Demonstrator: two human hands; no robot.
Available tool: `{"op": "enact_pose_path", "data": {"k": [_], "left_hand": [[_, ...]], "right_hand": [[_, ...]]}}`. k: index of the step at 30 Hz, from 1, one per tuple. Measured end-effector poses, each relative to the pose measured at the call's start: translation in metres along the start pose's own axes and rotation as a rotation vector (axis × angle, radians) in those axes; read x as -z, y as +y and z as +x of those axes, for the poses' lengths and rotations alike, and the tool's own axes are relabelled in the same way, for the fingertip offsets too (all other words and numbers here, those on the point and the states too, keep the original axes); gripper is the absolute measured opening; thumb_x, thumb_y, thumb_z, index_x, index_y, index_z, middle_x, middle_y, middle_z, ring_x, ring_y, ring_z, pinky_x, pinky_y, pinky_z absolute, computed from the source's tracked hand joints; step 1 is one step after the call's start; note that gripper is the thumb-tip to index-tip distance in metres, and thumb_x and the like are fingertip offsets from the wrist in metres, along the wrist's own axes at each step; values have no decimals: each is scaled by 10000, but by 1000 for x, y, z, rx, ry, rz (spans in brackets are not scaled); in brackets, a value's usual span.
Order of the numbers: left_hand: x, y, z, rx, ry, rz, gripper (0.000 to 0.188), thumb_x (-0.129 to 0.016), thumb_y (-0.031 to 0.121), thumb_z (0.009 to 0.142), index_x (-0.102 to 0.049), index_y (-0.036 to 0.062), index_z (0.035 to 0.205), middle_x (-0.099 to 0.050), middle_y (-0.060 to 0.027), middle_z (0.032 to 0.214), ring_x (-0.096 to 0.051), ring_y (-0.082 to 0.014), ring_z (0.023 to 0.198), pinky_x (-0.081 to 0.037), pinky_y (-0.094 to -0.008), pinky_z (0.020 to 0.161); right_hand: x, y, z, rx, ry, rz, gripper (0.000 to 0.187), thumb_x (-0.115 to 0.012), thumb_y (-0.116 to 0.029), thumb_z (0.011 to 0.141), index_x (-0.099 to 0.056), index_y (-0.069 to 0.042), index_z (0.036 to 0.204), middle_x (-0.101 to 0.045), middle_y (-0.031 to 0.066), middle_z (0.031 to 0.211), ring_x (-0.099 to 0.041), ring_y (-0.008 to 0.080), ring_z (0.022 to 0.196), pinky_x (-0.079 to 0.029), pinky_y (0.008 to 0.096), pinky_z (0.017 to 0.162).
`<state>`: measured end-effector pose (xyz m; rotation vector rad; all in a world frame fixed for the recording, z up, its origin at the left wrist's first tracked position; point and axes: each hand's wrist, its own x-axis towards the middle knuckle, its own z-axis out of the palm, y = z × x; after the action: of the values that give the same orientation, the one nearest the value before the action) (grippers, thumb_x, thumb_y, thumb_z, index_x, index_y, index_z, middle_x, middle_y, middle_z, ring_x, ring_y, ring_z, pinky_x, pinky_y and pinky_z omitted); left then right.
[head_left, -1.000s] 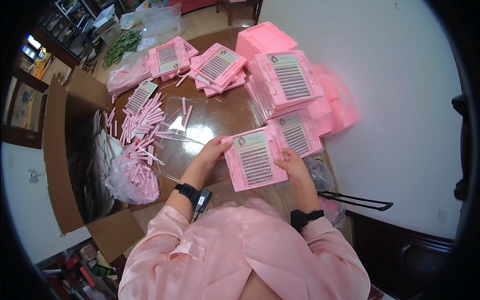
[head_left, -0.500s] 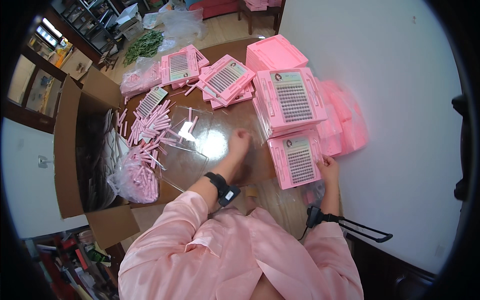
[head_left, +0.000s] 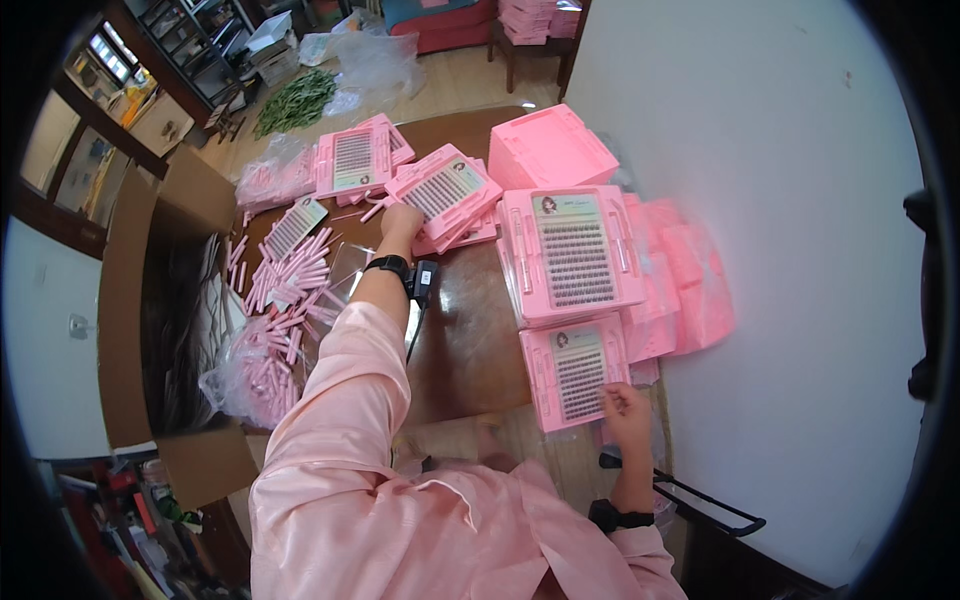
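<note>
My left hand (head_left: 401,224) reaches out over the table to the near left corner of a pink eyelash tray (head_left: 443,192) on top of a loose stack. Its fingers are hidden against that corner, so its grip cannot be made out. At the near right, my right hand (head_left: 626,412) is over the right edge of another eyelash tray (head_left: 577,372), its fingers curled and close together. Anything small between those fingers is too unclear to name. Behind this tray, a taller stack is topped by a larger-looking eyelash tray (head_left: 575,250) with rows of dark lash clusters.
Several pink tubes (head_left: 290,270) lie heaped at left, by a plastic bag of tubes (head_left: 262,375) and an open cardboard box (head_left: 130,320). Empty pink trays (head_left: 555,145) are stacked at the back right. Bagged pink pieces (head_left: 690,270) lean against the white wall (head_left: 780,200).
My left hand has moved forward and left from mid-table to the lash tray stack. My right hand has shifted slightly inward over the near tray's edge. The whole view has tilted.
</note>
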<state>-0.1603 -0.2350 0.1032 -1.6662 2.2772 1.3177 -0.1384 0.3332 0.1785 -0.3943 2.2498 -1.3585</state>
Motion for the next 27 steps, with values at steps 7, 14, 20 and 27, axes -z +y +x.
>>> {"op": "enact_pose_path", "data": {"k": [7,14,20,27], "left_hand": [[-10,-93,-151,-123,115,-589,226,-508,162,901,-630,-22,852,-638,-107,582,-606,-197,436,-463,-329,420],[-33,-173,-290,126,-169,-800,275,-507,295,1015,-571,29,989,-634,-48,715,-602,-130,508,-448,-254,436],[18,-225,-302,-238,-81,237,537,-729,436,843,-543,63,1181,-612,-124,1068,-593,-257,978,-498,-395,783],[43,-297,-286,-431,281,653,857,-792,350,739,-400,168,1479,-360,-178,1490,-319,-457,1358,-269,-571,1103]], "right_hand": [[-138,-40,32,-167,-790,290,424,-661,-191,962,-555,6,1322,-669,55,1049,-636,132,909,-530,283,787],[-258,-32,59,-319,-343,610,467,-533,-92,992,-352,-12,1415,-630,111,1177,-653,195,982,-548,301,786],[-228,24,52,-353,-377,531,376,-451,-11,982,-449,-13,1359,-618,131,1240,-664,239,1041,-563,341,847],[-234,29,22,32,-111,-528,647,-603,-89,891,-342,23,1472,-498,293,1350,-540,388,1215,-433,417,1047]]}}
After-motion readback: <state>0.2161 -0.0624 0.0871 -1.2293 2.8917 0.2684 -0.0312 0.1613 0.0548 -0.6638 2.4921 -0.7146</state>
